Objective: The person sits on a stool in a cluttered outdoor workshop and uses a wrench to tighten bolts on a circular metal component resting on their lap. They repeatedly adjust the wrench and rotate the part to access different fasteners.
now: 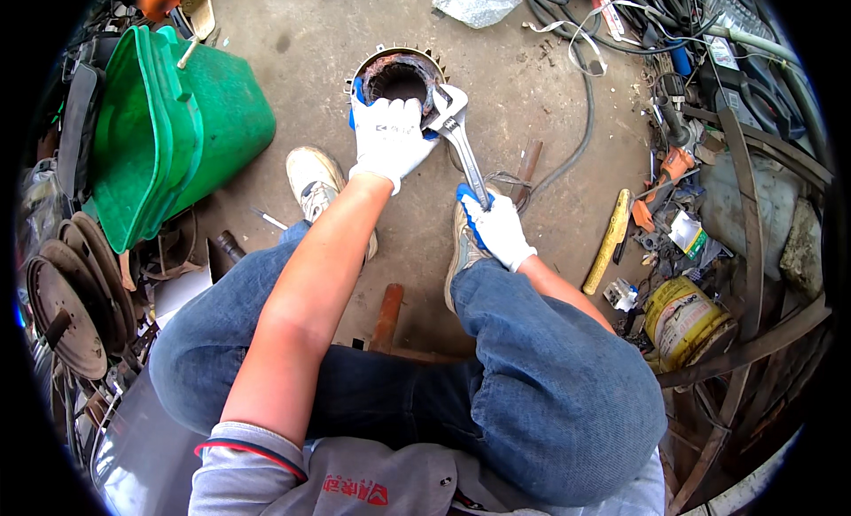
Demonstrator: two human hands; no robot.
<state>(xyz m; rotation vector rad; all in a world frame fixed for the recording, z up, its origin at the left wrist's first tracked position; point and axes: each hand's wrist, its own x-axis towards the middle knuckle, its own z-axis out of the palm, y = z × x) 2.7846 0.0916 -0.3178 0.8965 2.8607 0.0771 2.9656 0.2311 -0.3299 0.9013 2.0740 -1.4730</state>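
A round metal motor casing (396, 60) with a finned rim and dark windings stands on the floor ahead of my feet. My left hand (387, 142), in a white glove with blue palm, grips the casing’s near side, fingers bent at its opening. My right hand (496, 225), gloved alike, is closed round the handle of a large adjustable wrench (463, 149). The wrench head lies at the casing’s right rim, near my left hand’s fingers; whether its jaws bite on the rim I cannot tell.
A green plastic bin (197, 117) is at left, above stacked rusty discs (75, 325). Cables (585, 130), a yellow bar (607, 241), an orange power tool (675, 166), a yellow bucket (687, 321) and scrap crowd the right. A rusty pipe (386, 316) lies between my legs.
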